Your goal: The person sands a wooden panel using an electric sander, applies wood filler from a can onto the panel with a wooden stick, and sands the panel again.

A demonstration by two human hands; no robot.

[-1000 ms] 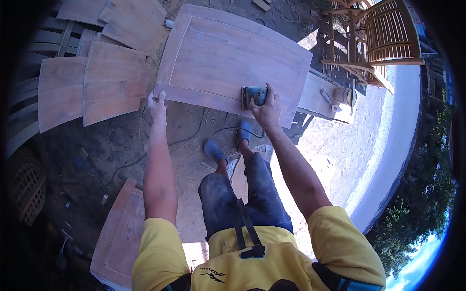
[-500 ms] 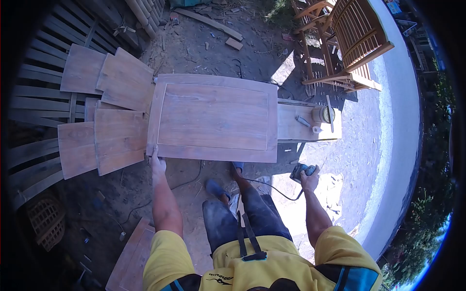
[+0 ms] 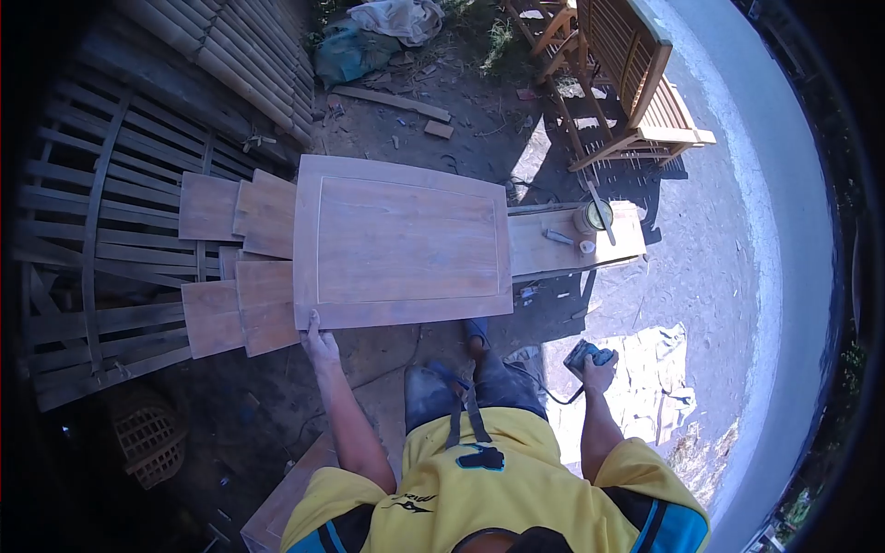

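Note:
A framed wooden door panel (image 3: 406,240) lies across the middle of the view, over a narrow bench. My left hand (image 3: 320,346) grips its near left corner, thumb and fingers at the edge. Off to the right of the panel, my right hand (image 3: 599,371) is closed around a green electric sander (image 3: 584,358), held away from the wood. The sander's dark cord (image 3: 553,396) runs back toward my legs. On the right end of the bench (image 3: 627,229) stand an open can (image 3: 590,219) with a flat stick across it, a small tube-like tool (image 3: 558,237) and a small white piece (image 3: 587,247).
Several loose wooden boards (image 3: 267,323) lie on a slatted bamboo platform (image 3: 64,323) at left. Another panel (image 3: 286,493) leans low beside my left arm. A wooden slatted chair (image 3: 636,92) stands at the far right. Sacks (image 3: 359,55) and scrap wood (image 3: 392,101) lie behind.
The view has shifted, so the bamboo platform and sacks show more. My left hand stays at the panel's corner, and my right hand still holds the sander out to the side.

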